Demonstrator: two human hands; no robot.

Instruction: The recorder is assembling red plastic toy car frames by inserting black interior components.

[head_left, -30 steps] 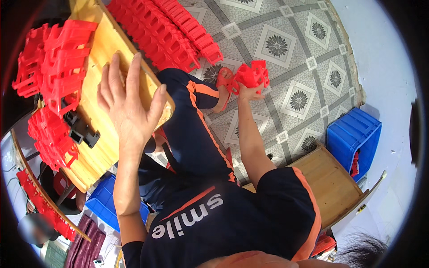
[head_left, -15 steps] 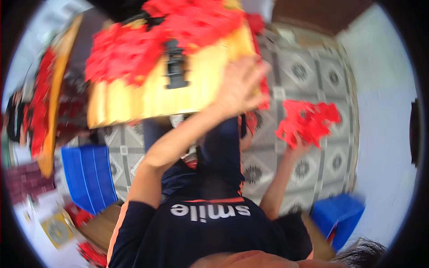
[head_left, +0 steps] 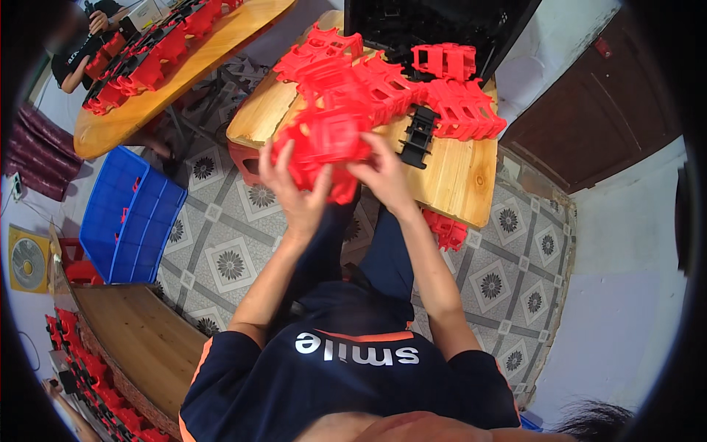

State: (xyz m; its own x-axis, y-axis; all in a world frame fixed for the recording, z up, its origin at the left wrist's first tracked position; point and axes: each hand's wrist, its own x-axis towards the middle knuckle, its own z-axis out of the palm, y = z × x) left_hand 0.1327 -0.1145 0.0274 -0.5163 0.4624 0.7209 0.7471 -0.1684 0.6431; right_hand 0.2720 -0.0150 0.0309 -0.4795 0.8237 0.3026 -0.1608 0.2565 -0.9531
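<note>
A cluster of red moulded plastic frames (head_left: pixel 324 140) is held between my two hands over the table's near edge; it is partly blurred. My left hand (head_left: pixel 298 202) grips its near left side, fingers curled round it. My right hand (head_left: pixel 387 177) grips its right side. Just right of my right hand, a black plastic frame (head_left: pixel 417 138) lies on the wooden table (head_left: pixel 460 177). More red plastic frames (head_left: pixel 464 110) lie in rows farther back. Whether the held cluster touches the rows behind it, I cannot tell.
A dark screen (head_left: pixel 434 37) stands at the table's back. Red pieces (head_left: pixel 444 230) show below its right edge. At left are a blue crate (head_left: pixel 132 214) and another wooden table (head_left: pixel 184 81) bearing red and black parts. A person (head_left: pixel 81 55) sits beyond it.
My right hand has come up from above the floor at the right with red frames. My left hand has left the tabletop and now grips the red frames too. The view has shifted.
</note>
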